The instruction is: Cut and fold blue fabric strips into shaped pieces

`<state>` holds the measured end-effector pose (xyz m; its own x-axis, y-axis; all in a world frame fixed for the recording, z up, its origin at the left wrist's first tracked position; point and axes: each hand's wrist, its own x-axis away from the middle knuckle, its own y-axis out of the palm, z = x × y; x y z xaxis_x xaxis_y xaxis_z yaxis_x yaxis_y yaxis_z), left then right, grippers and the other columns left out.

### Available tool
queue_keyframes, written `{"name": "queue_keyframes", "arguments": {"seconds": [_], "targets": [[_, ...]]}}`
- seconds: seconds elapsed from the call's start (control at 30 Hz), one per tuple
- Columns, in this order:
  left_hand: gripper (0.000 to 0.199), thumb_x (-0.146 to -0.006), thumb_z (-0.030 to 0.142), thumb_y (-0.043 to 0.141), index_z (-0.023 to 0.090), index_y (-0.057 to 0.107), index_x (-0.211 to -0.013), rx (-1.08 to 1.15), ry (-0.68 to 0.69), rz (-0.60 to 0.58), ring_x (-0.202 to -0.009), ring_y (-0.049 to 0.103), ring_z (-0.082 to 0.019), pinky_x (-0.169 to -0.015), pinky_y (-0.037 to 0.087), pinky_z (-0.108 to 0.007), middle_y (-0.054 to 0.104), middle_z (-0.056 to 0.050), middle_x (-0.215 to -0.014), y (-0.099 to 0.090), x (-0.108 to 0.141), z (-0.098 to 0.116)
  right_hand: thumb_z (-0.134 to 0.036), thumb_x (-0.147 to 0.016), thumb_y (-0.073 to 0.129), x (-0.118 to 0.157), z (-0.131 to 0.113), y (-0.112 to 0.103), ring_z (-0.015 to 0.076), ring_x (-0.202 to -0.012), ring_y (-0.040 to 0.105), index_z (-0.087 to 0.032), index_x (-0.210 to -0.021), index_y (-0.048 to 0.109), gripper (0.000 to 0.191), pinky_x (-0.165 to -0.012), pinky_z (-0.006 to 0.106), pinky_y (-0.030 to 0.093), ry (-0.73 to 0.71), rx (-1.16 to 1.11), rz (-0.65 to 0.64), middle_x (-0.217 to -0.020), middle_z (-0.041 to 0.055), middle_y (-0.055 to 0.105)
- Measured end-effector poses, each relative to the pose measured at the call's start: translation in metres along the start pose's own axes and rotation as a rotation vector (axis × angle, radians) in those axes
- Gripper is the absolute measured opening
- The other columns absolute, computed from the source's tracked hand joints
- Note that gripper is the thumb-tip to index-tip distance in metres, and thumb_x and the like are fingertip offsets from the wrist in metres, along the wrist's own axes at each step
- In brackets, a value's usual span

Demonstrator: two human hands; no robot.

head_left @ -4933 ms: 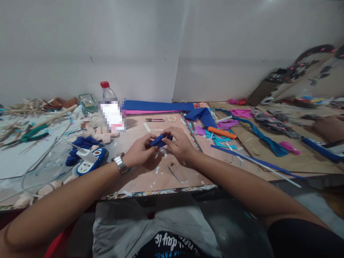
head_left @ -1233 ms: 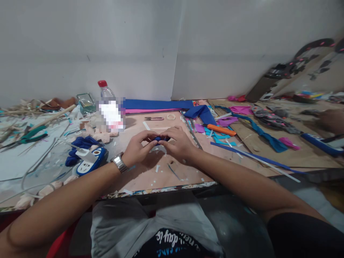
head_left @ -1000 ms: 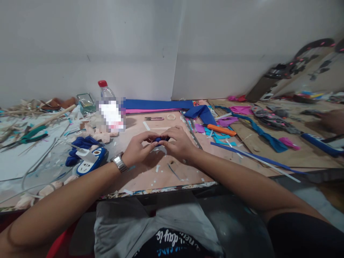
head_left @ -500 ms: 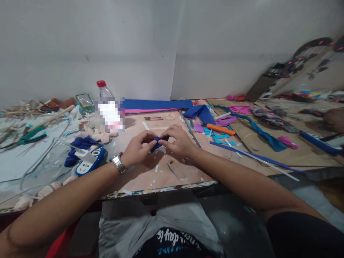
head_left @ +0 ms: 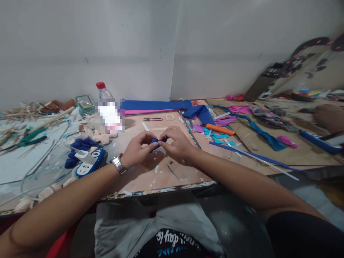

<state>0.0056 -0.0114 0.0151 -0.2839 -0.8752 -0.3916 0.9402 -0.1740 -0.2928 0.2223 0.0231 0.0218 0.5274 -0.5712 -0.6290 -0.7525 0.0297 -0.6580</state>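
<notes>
A small piece of dark blue fabric or crepe paper (head_left: 154, 146) is pinched between both hands, just above the middle of the work board. My left hand (head_left: 138, 146), with a metal watch on the wrist, grips its left side between thumb and fingers. My right hand (head_left: 176, 144) holds the other side, thumb tip close to the left thumb. Much of the piece is hidden by the fingers. Thread snips (head_left: 152, 119) and a ring of tape (head_left: 170, 117) lie behind the hands. Small white scraps (head_left: 156, 168) are scattered in front.
Left are a blue-and-white power strip (head_left: 90, 163), green-handled pliers (head_left: 30, 139) and a red-capped bottle (head_left: 101, 86). Right lie an orange utility knife (head_left: 219, 129), a blue strip (head_left: 249, 156) and a teal twisted strip (head_left: 264, 133). Another person's hand (head_left: 326, 116) is at far right.
My hands stay in place with small finger shifts, and less of the blue piece shows between them. The other person's hand at far right has moved further into view.
</notes>
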Motion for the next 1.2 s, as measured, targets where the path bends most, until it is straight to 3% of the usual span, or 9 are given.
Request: {"name": "queue_keyframes", "arguments": {"seconds": [0.63,0.8,1.07,1.2], "targets": [[0.027,-0.1,0.043,0.064,0.018,0.061,-0.111,0.04,-0.017,-0.009,-0.084,0.065,-0.016,-0.072,0.052,-0.028,0.068,-0.006,-0.102,-0.0012,0.001,-0.0033,-0.033,-0.096,0.069,-0.0007,-0.0008,0.0,0.0221,-0.083,0.066,-0.021,-0.088,0.07,0.014,-0.091,0.042,0.039,-0.018,-0.014,0.018,-0.083,0.0035,0.075],[0.027,-0.102,0.041,0.06,0.019,0.06,-0.118,0.005,0.002,-0.039,-0.093,0.067,-0.018,-0.078,0.053,-0.03,0.069,-0.008,-0.107,-0.0021,0.0012,-0.0073,-0.036,-0.095,0.07,-0.0002,-0.0002,0.0008,0.0225,-0.086,0.066,-0.022,-0.088,0.067,0.016,-0.092,0.041,0.04,0.024,-0.006,0.02,-0.086,0.0035,0.075],[0.029,-0.105,0.037,0.054,0.021,0.053,-0.13,-0.015,0.038,-0.112,-0.11,0.071,-0.022,-0.091,0.054,-0.035,0.072,-0.012,-0.122,-0.0017,0.0041,-0.001,-0.04,-0.096,0.069,0.0011,0.0016,0.0024,0.0243,-0.091,0.068,-0.022,-0.103,0.068,0.019,-0.093,0.042,0.041,0.038,-0.029,-0.021,-0.095,0.0056,0.075],[0.032,-0.102,0.036,0.06,0.022,0.054,-0.13,-0.081,0.086,-0.099,-0.111,0.071,-0.023,-0.095,0.054,-0.036,0.071,-0.012,-0.125,-0.0013,0.0046,0.0008,-0.042,-0.097,0.068,0.0006,0.0005,0.0024,0.0244,-0.09,0.067,-0.021,-0.099,0.068,0.021,-0.093,0.042,0.042,0.048,-0.022,-0.014,-0.094,0.0061,0.075]]}}
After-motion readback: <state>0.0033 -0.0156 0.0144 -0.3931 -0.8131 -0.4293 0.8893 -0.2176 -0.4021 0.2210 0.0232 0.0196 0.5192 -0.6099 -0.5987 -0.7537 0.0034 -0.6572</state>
